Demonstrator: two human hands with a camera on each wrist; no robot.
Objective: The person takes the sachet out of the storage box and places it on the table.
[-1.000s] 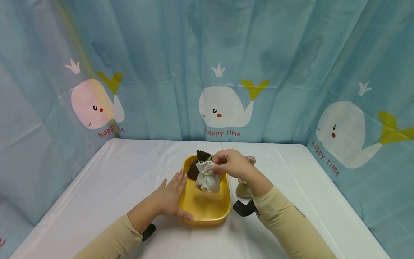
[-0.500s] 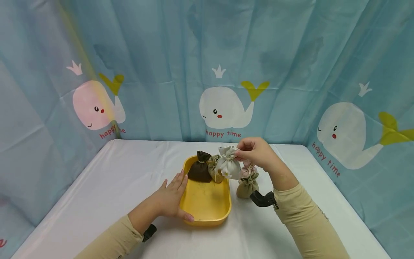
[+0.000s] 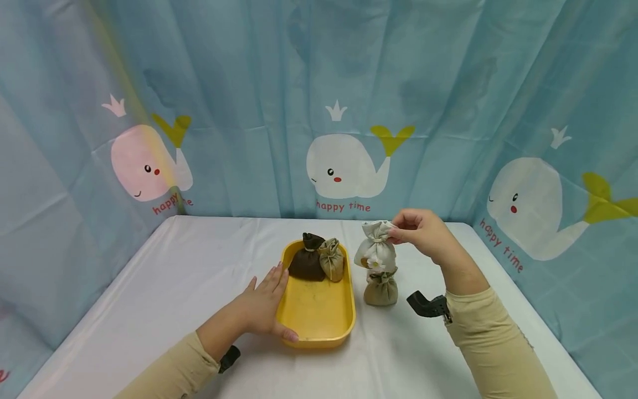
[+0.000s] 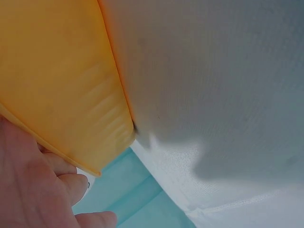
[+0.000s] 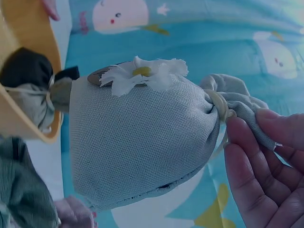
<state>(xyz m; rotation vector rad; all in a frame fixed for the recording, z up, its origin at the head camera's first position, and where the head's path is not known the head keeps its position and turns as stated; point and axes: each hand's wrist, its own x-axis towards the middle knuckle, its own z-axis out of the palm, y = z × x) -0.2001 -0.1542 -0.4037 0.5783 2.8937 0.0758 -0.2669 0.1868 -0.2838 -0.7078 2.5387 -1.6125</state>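
White drawstring cloth pouch (image 3: 369, 249): held just outside the right edge of a yellow rounded-rectangle tray (image 3: 314, 316), towards its far end.
Right hand (image 3: 421, 233): narrow pinch, thumb and fingers on the pouch's gathered top.
Left hand (image 3: 264, 305): wide, fingers spread along the tray's left edge, thumb by the near left corner.
Pouch axis: near vertical, gathered top up, white fabric flower (image 3: 375, 265) low on the front.
Hidden: pink cloth pouch (image 5: 75, 211), mostly covered in the head view, cut off in the right wrist view; whether the white pouch touches the olive drawstring pouch (image 3: 381, 291) below cannot be told.
Tray corners: dark brown cloth pouch (image 3: 306, 267) far left, beige cloth pouch (image 3: 333, 260) far right.
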